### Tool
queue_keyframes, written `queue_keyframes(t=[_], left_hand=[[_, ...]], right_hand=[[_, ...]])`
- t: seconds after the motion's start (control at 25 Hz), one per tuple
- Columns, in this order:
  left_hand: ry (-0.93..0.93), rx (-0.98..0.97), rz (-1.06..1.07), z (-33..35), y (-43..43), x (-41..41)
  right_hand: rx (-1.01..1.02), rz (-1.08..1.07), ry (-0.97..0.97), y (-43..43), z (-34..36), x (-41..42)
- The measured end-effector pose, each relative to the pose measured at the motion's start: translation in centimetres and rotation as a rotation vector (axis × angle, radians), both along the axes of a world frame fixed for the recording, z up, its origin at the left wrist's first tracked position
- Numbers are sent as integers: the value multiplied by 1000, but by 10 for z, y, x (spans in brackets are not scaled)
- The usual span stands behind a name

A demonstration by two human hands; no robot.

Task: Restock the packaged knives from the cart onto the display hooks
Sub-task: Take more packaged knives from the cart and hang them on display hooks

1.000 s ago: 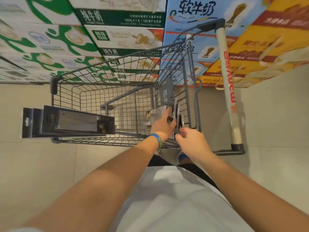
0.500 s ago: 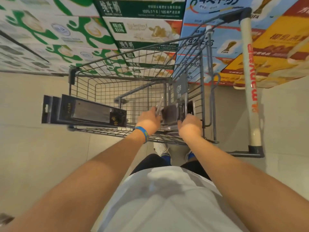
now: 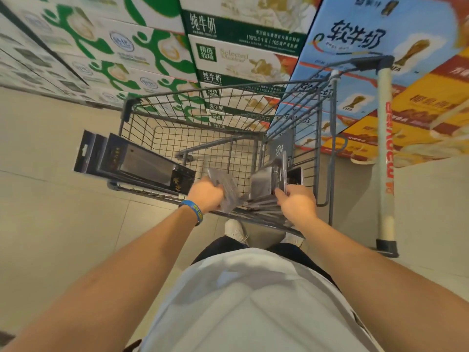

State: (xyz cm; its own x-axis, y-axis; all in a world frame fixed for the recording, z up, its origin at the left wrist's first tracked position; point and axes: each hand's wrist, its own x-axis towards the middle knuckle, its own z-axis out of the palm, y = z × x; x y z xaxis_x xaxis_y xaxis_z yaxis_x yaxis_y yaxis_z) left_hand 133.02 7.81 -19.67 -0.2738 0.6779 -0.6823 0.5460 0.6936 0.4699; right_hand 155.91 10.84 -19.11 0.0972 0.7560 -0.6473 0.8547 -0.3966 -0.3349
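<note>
Pick-up step. Left hand gripped one blister-packed knife; right hand pinched the knife packs standing in the cart's near right corner. Next, likely: lift them clear, turn toward hooks, none visible.

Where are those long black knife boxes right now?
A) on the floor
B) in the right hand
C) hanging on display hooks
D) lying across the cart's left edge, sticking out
D: the black knife boxes lie across the left edge of the cart, jutting past the wire, while the left hand grips a clear pack and the right hand grips stacked packs.
</note>
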Motion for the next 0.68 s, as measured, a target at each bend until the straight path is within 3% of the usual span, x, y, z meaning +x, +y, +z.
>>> queue_keyframes(t=[0.12,0.36,0.44,0.48,0.56,0.68], left_hand=[[-11,107,76,25,12,-15],[-285,357,115,106,62,-17],[-276,431,94,129,79,-19],[-246,472,150,136,88,-21],[-385,521,489,164,97,-19],[-539,581,721,192,103,-12]], right_hand=[[254,11,138,-2,22,-3],[370,-10,418,47,72,-46],[428,-115,567,65,98,-53],[436,-185,663,73,111,-57],[456,-244,844,81,134,-72],[671,-88,846,72,154,-100]])
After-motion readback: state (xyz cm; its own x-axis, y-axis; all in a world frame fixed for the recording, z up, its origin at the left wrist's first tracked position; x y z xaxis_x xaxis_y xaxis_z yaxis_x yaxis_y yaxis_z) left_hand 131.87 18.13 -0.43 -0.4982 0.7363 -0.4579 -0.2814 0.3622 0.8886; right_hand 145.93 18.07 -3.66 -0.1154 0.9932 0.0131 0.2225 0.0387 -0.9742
